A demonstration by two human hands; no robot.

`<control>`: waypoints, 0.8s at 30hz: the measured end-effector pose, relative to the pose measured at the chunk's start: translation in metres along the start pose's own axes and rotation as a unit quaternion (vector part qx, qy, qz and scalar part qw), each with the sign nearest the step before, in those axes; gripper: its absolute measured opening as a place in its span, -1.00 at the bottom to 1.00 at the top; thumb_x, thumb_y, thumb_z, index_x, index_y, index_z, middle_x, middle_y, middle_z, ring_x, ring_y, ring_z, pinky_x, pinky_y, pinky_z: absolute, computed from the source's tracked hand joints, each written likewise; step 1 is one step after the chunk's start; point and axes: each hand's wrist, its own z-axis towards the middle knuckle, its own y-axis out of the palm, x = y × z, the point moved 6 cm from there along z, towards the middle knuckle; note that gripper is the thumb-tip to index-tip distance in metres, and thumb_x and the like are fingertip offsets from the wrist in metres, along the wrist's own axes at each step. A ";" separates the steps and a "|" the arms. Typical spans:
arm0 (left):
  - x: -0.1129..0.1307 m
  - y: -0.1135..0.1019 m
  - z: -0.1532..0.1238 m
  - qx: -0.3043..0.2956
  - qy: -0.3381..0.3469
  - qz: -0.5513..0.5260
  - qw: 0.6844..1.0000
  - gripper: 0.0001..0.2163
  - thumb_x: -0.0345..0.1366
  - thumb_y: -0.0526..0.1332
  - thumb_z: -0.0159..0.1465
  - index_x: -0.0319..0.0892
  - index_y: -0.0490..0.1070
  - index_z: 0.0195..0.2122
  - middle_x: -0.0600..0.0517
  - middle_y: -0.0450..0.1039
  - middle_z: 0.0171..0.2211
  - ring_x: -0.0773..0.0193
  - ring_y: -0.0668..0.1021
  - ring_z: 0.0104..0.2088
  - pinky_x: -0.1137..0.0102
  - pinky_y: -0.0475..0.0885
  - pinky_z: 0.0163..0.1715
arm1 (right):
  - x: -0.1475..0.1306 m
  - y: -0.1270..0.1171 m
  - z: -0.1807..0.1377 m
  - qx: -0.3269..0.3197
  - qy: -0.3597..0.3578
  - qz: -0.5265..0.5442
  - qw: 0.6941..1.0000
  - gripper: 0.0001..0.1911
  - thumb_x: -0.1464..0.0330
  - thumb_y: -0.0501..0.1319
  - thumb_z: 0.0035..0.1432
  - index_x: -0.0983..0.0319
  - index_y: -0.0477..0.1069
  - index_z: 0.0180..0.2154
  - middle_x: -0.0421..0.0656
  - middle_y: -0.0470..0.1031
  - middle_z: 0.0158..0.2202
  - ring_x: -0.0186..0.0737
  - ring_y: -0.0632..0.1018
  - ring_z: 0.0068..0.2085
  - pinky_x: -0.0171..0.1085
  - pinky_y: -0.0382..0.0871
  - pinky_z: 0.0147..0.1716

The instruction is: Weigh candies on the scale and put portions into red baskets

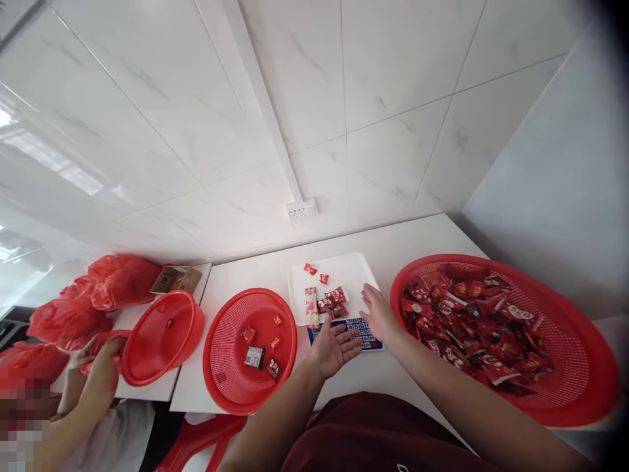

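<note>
My left hand [334,349] is held palm up with fingers spread, just in front of a digital scale [369,334] with a blue keypad. Nothing lies in it. My right hand [377,313] is also empty, its fingers apart, over the right edge of the scale's white tray [354,269]. On the tray lie several red wrapped snacks [336,296], a pale pink wrapped packet [311,303] and two small orange-red sweets [310,269]. To the right stands a large red basket [580,341] heaped with red wrapped snacks.
Left of the scale, a red perforated basket [221,314] holds a few packets. Beyond it are a red basin [147,357], a small cardboard box [162,282] and filled red plastic bags [120,282]. A co-worker's hands [101,357] handle a red bag. A wall socket [301,209] sits behind.
</note>
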 end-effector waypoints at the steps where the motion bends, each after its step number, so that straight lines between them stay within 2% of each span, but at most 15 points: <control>1: 0.001 -0.006 0.000 0.020 -0.001 0.003 1.000 -0.42 0.13 -0.08 0.25 -0.29 0.11 0.08 -0.28 0.31 0.04 0.13 0.54 -0.14 0.30 0.44 -0.18 | -0.001 -0.005 -0.001 -0.001 -0.014 -0.013 1.000 -0.68 0.12 0.21 0.01 0.02 0.35 -0.16 -0.23 0.37 0.03 -0.18 0.33 0.13 -0.19 0.41 -0.07; 5: 0.000 -0.027 0.003 0.057 0.007 0.042 0.997 -0.48 0.08 -0.03 0.26 -0.22 0.13 0.08 -0.24 0.30 0.06 0.18 0.55 -0.16 0.32 0.45 -0.18 | -0.007 -0.041 -0.015 -0.019 -0.096 -0.111 0.989 -0.65 0.12 0.22 -0.03 0.10 0.36 -0.18 -0.15 0.42 -0.01 -0.12 0.43 0.04 -0.17 0.40 -0.05; 7: 0.001 -0.033 0.006 0.065 0.031 0.098 0.993 -0.55 0.03 -0.05 0.29 -0.21 0.18 0.03 -0.20 0.34 0.02 0.21 0.56 -0.17 0.32 0.45 -0.17 | -0.012 -0.067 -0.025 -0.011 -0.145 -0.198 0.969 -0.61 0.11 0.21 -0.04 0.15 0.36 -0.18 -0.10 0.45 -0.06 -0.08 0.47 -0.02 -0.15 0.40 -0.06; 9: 0.011 -0.038 0.008 0.092 0.088 0.210 0.969 -0.59 -0.03 -0.07 0.30 -0.23 0.24 -0.02 -0.18 0.42 -0.07 0.17 0.56 -0.17 0.26 0.45 -0.16 | -0.016 -0.092 -0.035 0.009 -0.197 -0.289 0.937 -0.60 0.10 0.19 -0.04 0.18 0.38 -0.18 -0.07 0.48 -0.11 -0.08 0.50 -0.08 -0.13 0.39 -0.06; 11: 0.027 -0.042 0.008 0.131 0.154 0.307 0.930 -0.64 -0.08 -0.02 0.28 -0.22 0.27 -0.04 -0.16 0.44 -0.11 0.09 0.52 -0.10 0.16 0.41 -0.09 | -0.019 -0.113 -0.043 0.028 -0.241 -0.359 0.901 -0.60 0.09 0.15 -0.02 0.19 0.39 -0.19 -0.06 0.50 -0.16 -0.08 0.51 -0.13 -0.13 0.41 -0.11; 13: 0.049 -0.045 0.005 0.173 0.231 0.375 0.881 -0.65 -0.14 0.10 0.22 -0.15 0.27 -0.01 -0.14 0.36 0.01 0.03 0.38 0.08 0.11 0.26 0.06 | -0.018 -0.129 -0.046 0.045 -0.265 -0.411 0.871 -0.61 0.10 0.12 -0.01 0.20 0.40 -0.21 -0.05 0.52 -0.19 -0.08 0.53 -0.19 -0.13 0.42 -0.16; 14: 0.061 -0.046 0.004 0.194 0.272 0.420 0.844 -0.61 -0.17 0.16 0.18 -0.11 0.25 0.04 -0.11 0.27 0.11 0.02 0.25 0.18 0.11 0.16 0.14 | -0.016 -0.135 -0.047 0.052 -0.270 -0.431 0.859 -0.62 0.10 0.10 0.00 0.20 0.40 -0.22 -0.05 0.52 -0.21 -0.08 0.53 -0.21 -0.13 0.42 -0.18; 16: 0.080 -0.044 0.004 0.238 0.324 0.545 0.736 -0.48 -0.18 0.20 0.14 -0.08 0.16 0.14 -0.09 0.06 0.25 0.00 0.02 0.28 0.12 -0.02 0.22 | -0.013 -0.142 -0.046 0.061 -0.277 -0.458 0.842 -0.63 0.11 0.08 0.01 0.21 0.41 -0.24 -0.04 0.53 -0.23 -0.08 0.54 -0.23 -0.14 0.42 -0.20; 17: 0.086 -0.044 0.008 0.256 0.324 0.602 0.684 -0.42 -0.16 0.20 0.14 -0.09 0.10 0.19 -0.10 -0.02 0.28 -0.02 -0.04 0.29 0.10 -0.07 0.22 | -0.012 -0.143 -0.045 0.063 -0.281 -0.465 0.837 -0.63 0.11 0.07 0.01 0.21 0.41 -0.25 -0.04 0.53 -0.23 -0.07 0.54 -0.22 -0.14 0.43 -0.21; 18: 0.088 -0.045 0.013 0.270 0.307 0.642 0.648 -0.37 -0.12 0.18 0.15 -0.12 0.03 0.22 -0.13 -0.07 0.30 -0.04 -0.06 0.30 0.08 -0.08 0.22 | -0.011 -0.144 -0.044 0.064 -0.287 -0.469 0.833 -0.64 0.11 0.07 0.01 0.20 0.41 -0.25 -0.04 0.54 -0.24 -0.07 0.54 -0.22 -0.15 0.43 -0.21; 20: 0.089 -0.046 0.027 0.275 0.272 0.668 0.636 -0.33 -0.06 0.13 0.18 -0.15 -0.07 0.26 -0.18 -0.10 0.30 -0.01 -0.05 0.30 0.12 -0.04 0.21 | -0.011 -0.143 -0.043 0.066 -0.298 -0.468 0.829 -0.64 0.11 0.06 0.00 0.20 0.40 -0.26 -0.05 0.54 -0.24 -0.07 0.54 -0.22 -0.15 0.42 -0.22; 24: 0.092 -0.032 0.047 0.260 0.294 0.664 0.637 -0.34 -0.01 0.06 0.22 -0.19 -0.07 0.27 -0.22 -0.13 0.31 0.03 -0.05 0.30 0.16 -0.02 0.21 | -0.013 -0.143 -0.041 0.077 -0.299 -0.458 0.834 -0.62 0.08 0.06 -0.03 0.20 0.40 -0.28 -0.04 0.53 -0.26 -0.08 0.54 -0.29 -0.14 0.43 -0.25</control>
